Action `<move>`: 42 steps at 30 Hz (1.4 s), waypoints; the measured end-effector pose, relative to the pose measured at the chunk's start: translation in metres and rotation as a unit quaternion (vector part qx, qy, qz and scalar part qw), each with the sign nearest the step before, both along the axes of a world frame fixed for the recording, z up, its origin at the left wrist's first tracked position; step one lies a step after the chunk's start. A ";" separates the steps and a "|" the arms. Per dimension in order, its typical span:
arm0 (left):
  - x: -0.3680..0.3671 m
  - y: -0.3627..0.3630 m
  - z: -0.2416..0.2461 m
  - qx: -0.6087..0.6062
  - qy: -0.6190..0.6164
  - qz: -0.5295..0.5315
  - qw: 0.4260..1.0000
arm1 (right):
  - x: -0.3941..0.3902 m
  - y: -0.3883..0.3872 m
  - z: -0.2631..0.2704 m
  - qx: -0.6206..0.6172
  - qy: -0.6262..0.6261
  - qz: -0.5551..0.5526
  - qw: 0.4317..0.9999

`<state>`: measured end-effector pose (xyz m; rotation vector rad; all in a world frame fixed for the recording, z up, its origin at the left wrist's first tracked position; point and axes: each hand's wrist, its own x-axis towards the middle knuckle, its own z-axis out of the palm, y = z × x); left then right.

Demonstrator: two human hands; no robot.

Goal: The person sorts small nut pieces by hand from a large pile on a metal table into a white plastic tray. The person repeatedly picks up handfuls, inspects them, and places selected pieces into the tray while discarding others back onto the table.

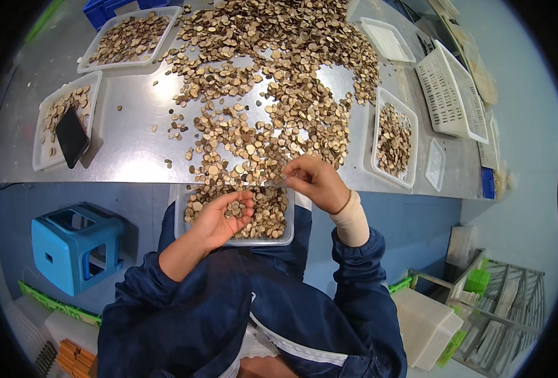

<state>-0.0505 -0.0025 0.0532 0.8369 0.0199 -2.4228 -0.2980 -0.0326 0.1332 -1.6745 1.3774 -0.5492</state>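
Small round dried slices [307, 101], pale-faced with brown rims, lie spread over a stainless-steel table [132, 123] and come right to its near edge. Below that edge, a clear plastic tub [279, 240] full of similar slices rests on my lap. Over the tub, my left hand [222, 219] is cupped with the palm turned up, and a few slices show between its thumb and curled fingers. My right hand [314, 182] is at the table's edge, fingers bent and thumb near the forefinger, beside the slices. Whether anything is pinched there is unclear.
White trays of slices stand left [94, 82], far left [142, 61] and right [414, 163]. A black phone [72, 137] leans on the left tray. At right is a white slotted basket [442, 94]. A blue stool [54, 255] stands on the floor at left.
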 end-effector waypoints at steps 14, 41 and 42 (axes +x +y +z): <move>-0.001 0.006 -0.001 -0.013 0.002 -0.012 1.000 | -0.007 -0.032 -0.047 -0.207 0.277 -0.099 0.933; 0.004 0.001 0.001 0.005 -0.014 0.026 1.000 | -0.021 -0.042 -0.038 -0.178 0.271 -0.098 0.941; 0.005 0.000 0.002 0.002 -0.015 0.030 0.999 | -0.015 -0.035 -0.029 -0.148 0.238 -0.096 0.955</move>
